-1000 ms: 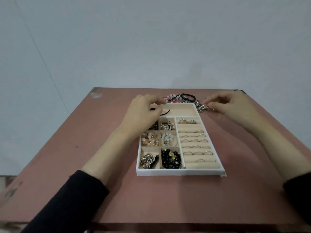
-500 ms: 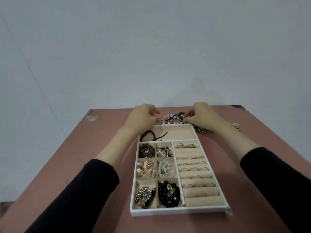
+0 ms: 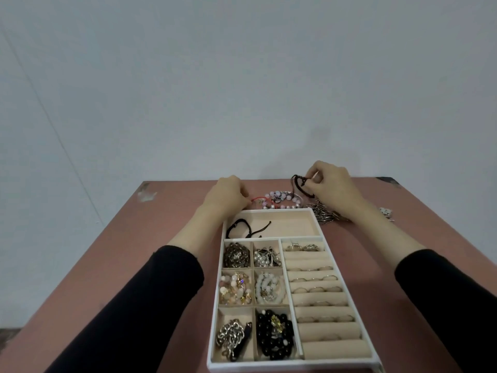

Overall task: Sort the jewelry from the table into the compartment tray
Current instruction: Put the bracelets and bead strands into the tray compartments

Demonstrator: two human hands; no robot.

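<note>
Dark cord bracelet (image 3: 297, 184) dangles above beaded bracelets (image 3: 279, 200) lying just behind the part-filled white compartment tray (image 3: 290, 365)

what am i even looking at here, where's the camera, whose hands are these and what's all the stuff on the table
There is no machine here: a person is sorting jewelry by hand. The one picture comes from a camera worn on their head, looking forward and down, so the black-sleeved arms reach away from you. On the reddish table lies a white compartment tray. Its small squares hold chains and bead bracelets, the padded rows on the right hold rings, and a black cord lies in the wide far compartment. Beyond the tray, a pink bead bracelet and a pile of silver chain lie unsorted on the table. The right hand holds up a dark cord bracelet. The left hand appears to pinch a red cord beside the beads.
</note>
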